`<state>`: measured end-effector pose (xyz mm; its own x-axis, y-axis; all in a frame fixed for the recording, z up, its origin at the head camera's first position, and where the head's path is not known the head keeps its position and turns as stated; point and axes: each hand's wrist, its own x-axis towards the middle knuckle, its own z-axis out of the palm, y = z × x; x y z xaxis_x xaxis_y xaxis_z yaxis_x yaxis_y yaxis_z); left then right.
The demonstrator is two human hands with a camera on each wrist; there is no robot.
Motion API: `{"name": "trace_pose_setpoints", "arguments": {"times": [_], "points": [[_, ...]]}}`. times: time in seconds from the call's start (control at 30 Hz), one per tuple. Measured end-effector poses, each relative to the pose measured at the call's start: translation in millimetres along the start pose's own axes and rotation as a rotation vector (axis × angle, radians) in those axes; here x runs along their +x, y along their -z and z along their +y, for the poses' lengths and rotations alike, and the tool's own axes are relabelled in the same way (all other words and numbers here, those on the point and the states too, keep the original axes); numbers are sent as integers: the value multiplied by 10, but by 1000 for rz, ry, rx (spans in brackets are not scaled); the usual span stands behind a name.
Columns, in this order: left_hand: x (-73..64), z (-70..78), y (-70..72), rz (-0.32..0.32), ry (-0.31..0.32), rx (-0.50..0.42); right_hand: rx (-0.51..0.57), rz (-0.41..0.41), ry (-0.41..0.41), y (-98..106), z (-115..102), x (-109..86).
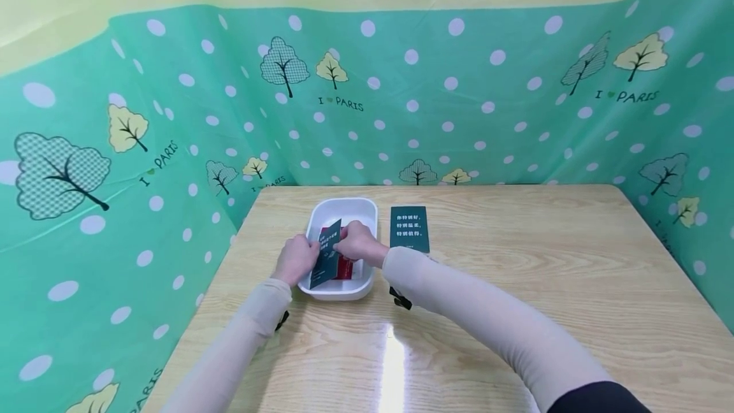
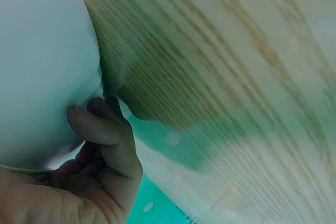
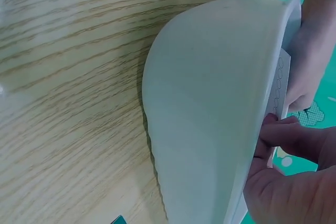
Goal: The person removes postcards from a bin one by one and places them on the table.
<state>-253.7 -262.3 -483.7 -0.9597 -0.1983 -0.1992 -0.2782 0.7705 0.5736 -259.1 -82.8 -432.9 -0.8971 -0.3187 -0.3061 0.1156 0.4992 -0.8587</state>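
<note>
A dark green card (image 1: pixel 325 257) with white print is tilted up inside a white plastic tub (image 1: pixel 371 209). My left hand (image 1: pixel 297 259) holds its left edge, over the tub's left side. With thumb and fingers my right hand (image 1: pixel 360 242) pinches the card's right side. From the right wrist, the card's pale face (image 3: pixel 279 85) shows a row of small loops, with the right hand (image 3: pixel 294 156) at its edge. A red card (image 1: pixel 345 268) lies below in the tub, partly covered. In the left wrist view, the left hand's (image 2: pixel 100 166) fingers curl beside the tub wall; the card is hidden there.
Another dark green card (image 1: pixel 410 228) with white writing lies flat on the wooden table (image 1: pixel 516 260), right of the tub. A green dotted cloth (image 1: pixel 413 81) with tree prints hangs behind and along both sides of the table.
</note>
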Motion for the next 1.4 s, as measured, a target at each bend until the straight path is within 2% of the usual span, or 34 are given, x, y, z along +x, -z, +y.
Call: {"name": "trace_pose_setpoints", "arguments": {"times": [0.23, 0.37, 0.83, 1.13, 1.4], "points": [[-20, 7, -15, -1, -7, -4, -46, 43, 36, 17, 49, 11], [-17, 6, -21, 5, -19, 12, -62, 44, 27, 18, 64, 37], [-8, 24, -23, 9, -12, -1, -13, 58, -17, 65, 72, 43], [0, 27, -12, 1, -23, -12, -23, 69, 10, 142, 81, -21], [-5, -29, -15, 10, -46, -11, -26, 42, 16, 216, 111, -11]]}}
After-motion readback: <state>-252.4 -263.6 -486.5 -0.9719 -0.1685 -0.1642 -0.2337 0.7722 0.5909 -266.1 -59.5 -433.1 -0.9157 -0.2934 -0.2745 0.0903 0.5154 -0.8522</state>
